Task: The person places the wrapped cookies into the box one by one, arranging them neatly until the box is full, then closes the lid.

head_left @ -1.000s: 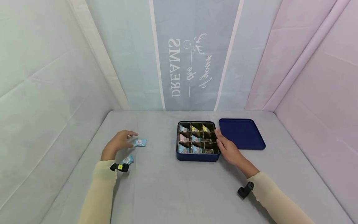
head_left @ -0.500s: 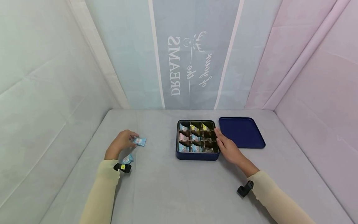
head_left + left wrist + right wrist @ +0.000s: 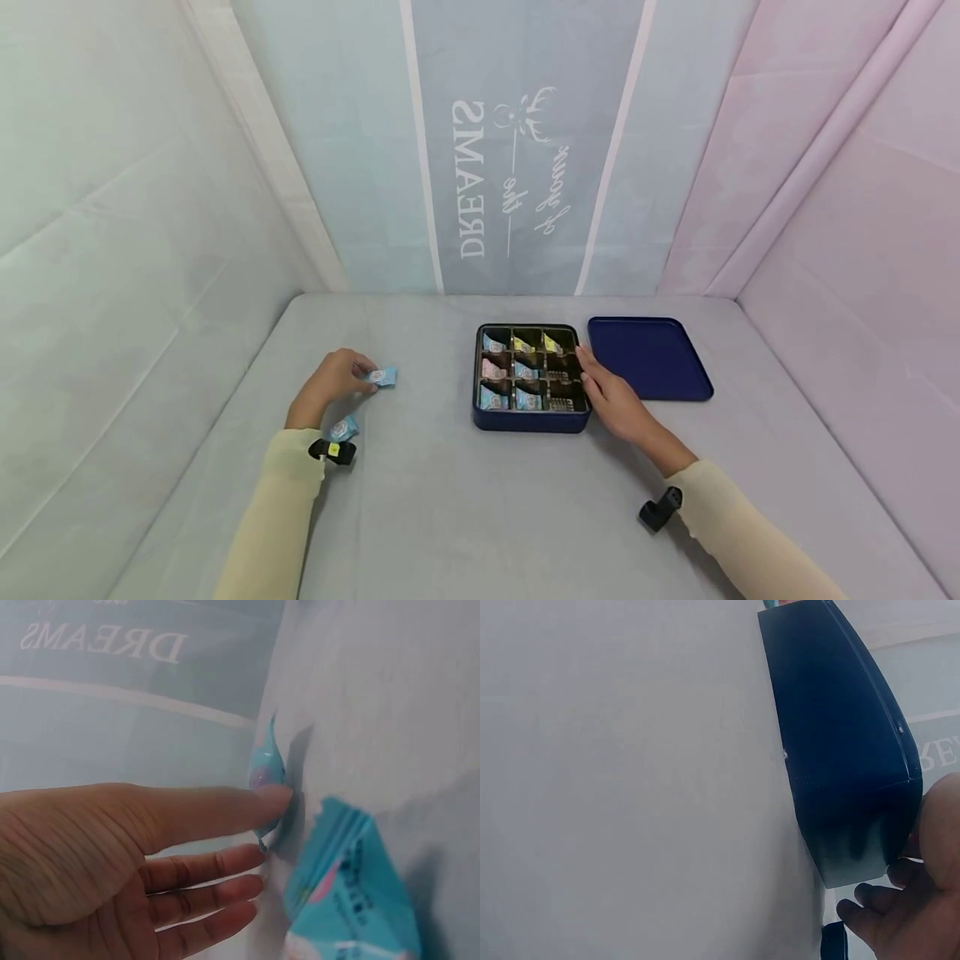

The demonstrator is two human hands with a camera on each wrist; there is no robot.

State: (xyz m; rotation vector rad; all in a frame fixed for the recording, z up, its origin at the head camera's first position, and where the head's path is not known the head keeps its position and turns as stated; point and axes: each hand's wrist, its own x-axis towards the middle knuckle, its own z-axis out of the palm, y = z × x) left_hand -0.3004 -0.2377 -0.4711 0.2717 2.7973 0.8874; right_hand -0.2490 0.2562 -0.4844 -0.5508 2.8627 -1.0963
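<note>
My left hand (image 3: 332, 385) pinches a light-blue wrapped candy (image 3: 386, 377) between thumb and fingers, low over the table; in the left wrist view the thumb lies across that candy's wrapper. A second blue wrapped candy (image 3: 344, 428) lies near the left wrist, large in the foreground of the left wrist view. My right hand (image 3: 613, 406) rests against the right side of a dark-blue divided tin (image 3: 529, 422), fingers along its wall. Blue, yellow and pink wrapped candies sit in several compartments. Two right-hand compartments, the middle and front ones, show bare floors.
A flat dark-blue lid (image 3: 649, 358) lies behind and right of the tin. Grey cloth covers the table (image 3: 457, 508), with fabric walls on the left, right and back. Each wrist wears a small black camera.
The left hand has closed its fingers on the farther blue candy and shifted it slightly right. The right hand and the tin have stayed in place.
</note>
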